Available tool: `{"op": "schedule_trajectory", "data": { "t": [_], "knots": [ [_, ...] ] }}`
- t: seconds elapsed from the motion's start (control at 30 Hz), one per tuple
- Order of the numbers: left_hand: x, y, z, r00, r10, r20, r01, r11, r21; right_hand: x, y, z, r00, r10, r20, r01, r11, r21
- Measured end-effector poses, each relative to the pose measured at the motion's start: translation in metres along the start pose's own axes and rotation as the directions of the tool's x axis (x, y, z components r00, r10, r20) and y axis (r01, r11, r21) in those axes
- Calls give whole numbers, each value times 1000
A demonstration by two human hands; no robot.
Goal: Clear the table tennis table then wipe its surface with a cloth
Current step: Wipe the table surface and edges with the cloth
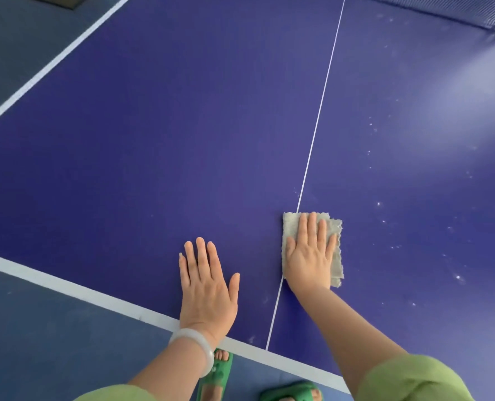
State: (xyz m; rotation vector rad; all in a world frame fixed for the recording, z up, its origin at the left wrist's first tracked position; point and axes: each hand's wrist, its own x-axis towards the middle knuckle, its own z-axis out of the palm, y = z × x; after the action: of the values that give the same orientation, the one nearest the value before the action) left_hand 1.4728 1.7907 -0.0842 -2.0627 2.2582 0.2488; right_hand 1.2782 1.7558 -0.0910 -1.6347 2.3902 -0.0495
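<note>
1. Head view, hidden parts: much of the cloth (pixel 335 247) is covered by the right hand (pixel 310 256); only its frayed top and right edges are seen. The table's right side is cut off by the frame. The net (pixel 443 10) is cropped in the top right corner. A dark object (pixel 58 1) at the top left is cut off and cannot be identified.
2. Hands: the right hand is laid flat on the cloth, fingers straight and slightly spread, pressing it onto the table tennis table (pixel 153 140). The left hand (pixel 207 287) is laid flat on bare table, fingers straight, nothing held. A pale bracelet (pixel 200 345) is worn on the left wrist. Green sleeves (pixel 414 380) are seen at the bottom.
3. Cloth position: it lies over the thin white centre line (pixel 318 117), mostly to its right and near the end of the table, well apart from the net.
4. Edges and room: the white end line (pixel 66 287) is crossed by the left wrist. The white side line (pixel 52 65) is seen at the upper left. Open blue surface is seen on all sides of both hands.
5. Surface: white specks (pixel 379 204) are scattered right of the centre line; the left half looks cleaner. Glare is seen at the upper right.
6. Room: blue-grey floor (pixel 37 342) is seen beyond the table edges. Green sandals (pixel 216 374) are partly seen below the end line.
</note>
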Motion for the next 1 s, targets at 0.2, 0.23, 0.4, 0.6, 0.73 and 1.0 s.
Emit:
{"op": "schedule_trajectory", "data": {
  "t": [0.2,0.23,0.4,0.6,0.73,1.0],
  "knots": [
    [1,0,2,1000,4,-9,-4,1000,-22,52,-15,-7,995,-99,-2,99,993,-59],
    [1,0,2,1000,3,-12,-3,1000,-18,70,-16,-11,995,-99,1,98,993,-65],
    [2,-2,3,1000,-3,-10,3,1000,-18,72,-30,-11,997,-69,44,71,995,-71],
    [2,-2,6,1000,3,0,-3,999,-42,-90,-17,16,982,-190,-12,189,981,-29],
    [1,-2,5,1000,9,1,-9,999,-51,-92,6,14,978,-207,35,209,970,-120],
    [2,-15,3,999,45,-15,-46,989,-138,-124,-59,33,996,-89,-29,90,996,26]
  ]
}}
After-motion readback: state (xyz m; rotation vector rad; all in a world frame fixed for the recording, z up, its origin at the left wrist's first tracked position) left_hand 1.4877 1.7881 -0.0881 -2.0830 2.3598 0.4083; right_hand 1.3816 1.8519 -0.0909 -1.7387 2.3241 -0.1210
